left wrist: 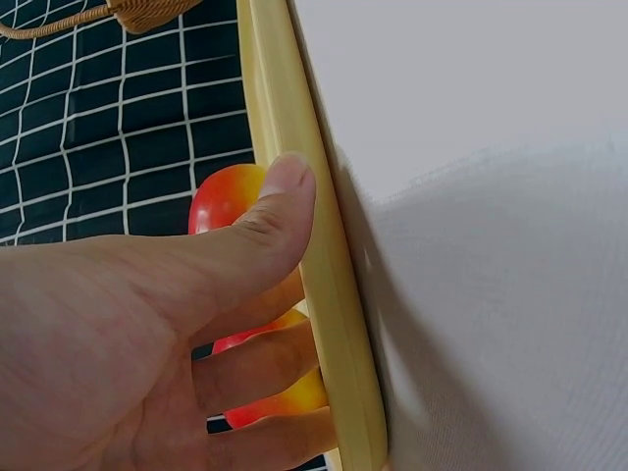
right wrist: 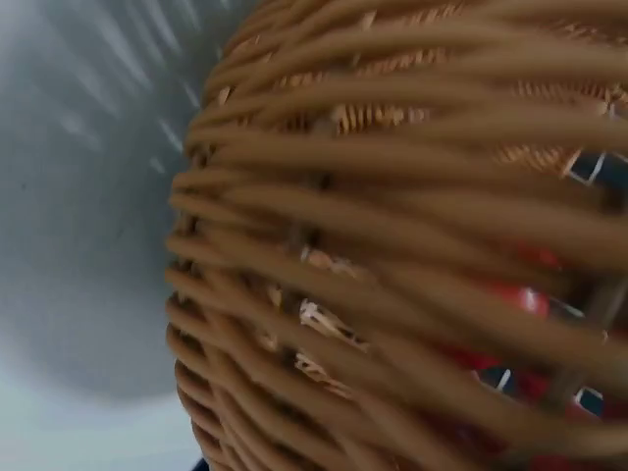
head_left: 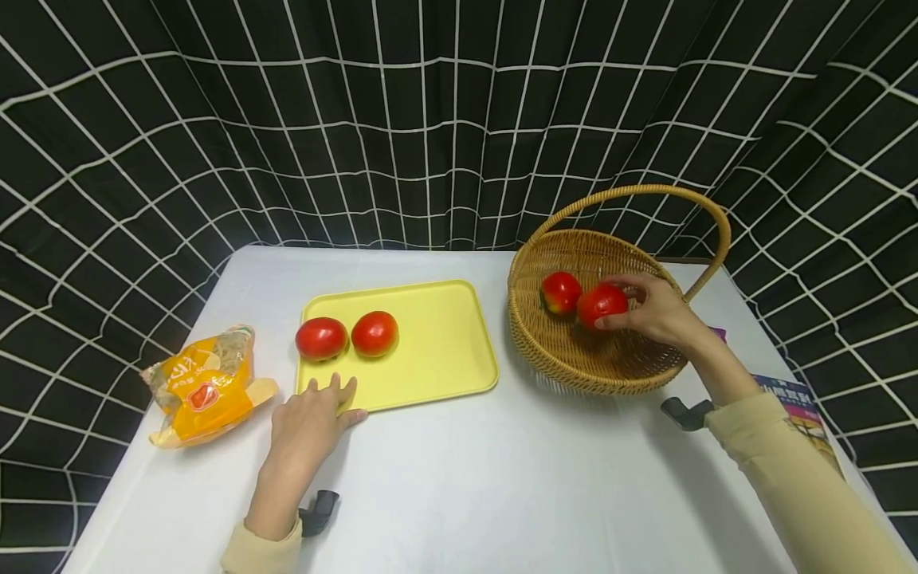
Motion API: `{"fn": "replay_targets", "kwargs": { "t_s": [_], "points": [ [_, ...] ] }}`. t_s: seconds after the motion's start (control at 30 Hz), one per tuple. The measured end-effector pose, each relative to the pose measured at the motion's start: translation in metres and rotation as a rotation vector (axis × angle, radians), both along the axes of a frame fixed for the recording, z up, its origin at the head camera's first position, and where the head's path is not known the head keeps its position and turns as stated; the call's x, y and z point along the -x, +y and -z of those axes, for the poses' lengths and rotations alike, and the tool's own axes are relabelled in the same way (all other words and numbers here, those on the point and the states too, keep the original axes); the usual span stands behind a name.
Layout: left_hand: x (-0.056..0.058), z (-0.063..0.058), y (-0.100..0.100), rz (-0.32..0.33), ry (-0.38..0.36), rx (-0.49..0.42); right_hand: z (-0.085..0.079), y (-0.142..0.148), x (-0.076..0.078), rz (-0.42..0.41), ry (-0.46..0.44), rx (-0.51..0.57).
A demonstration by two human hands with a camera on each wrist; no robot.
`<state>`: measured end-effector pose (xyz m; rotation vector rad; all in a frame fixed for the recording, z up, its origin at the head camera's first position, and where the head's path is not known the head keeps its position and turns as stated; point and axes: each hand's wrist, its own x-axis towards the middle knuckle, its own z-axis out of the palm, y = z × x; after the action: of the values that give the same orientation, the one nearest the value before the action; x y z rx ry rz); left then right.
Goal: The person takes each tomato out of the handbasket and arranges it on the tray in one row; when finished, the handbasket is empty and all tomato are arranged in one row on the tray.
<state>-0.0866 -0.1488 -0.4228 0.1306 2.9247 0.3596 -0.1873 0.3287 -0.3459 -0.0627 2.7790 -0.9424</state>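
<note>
My right hand (head_left: 656, 309) reaches over the near right rim of a wicker basket (head_left: 531, 343) and grips a red apple (head_left: 599, 305) inside it. Beside that one lies a second apple (head_left: 561, 292), red with a yellowish patch. My left hand (head_left: 308, 422) rests at the front left edge of a yellow tray (head_left: 445, 343). Its fingers are spread and fairly straight over the rim, and in the left wrist view the thumb (left wrist: 285, 186) lies against the tray's side. On the tray's left part sit two red apples (head_left: 322, 339). The right wrist view shows mostly basket weave (right wrist: 343, 216), hiding that hand.
An orange and clear food package (head_left: 208, 391) lies left of the tray. At the right edge of the white table (head_left: 502, 494) is a printed booklet or packet (head_left: 799, 410), partly behind the right sleeve. The basket's tall handle (head_left: 645, 190) arches above it. A black gridded curtain surrounds the table.
</note>
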Motion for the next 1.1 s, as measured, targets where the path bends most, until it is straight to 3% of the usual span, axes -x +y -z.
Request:
{"fn": "replay_targets", "kwargs": {
  "t_s": [0.5, 0.7, 1.1],
  "points": [
    [0.001, 0.001, 0.0, 0.007, 0.001, 0.008, -0.01, -0.02, -0.013, 0.03, 0.174, 0.174],
    [0.0, 0.002, -0.001, 0.012, 0.016, 0.012, -0.013, -0.03, -0.02, 0.048, 0.183, 0.207],
    [0.0, 0.001, -0.001, 0.006, 0.009, 0.002, -0.023, -0.062, -0.037, -0.026, 0.284, 0.22]
  ]
}}
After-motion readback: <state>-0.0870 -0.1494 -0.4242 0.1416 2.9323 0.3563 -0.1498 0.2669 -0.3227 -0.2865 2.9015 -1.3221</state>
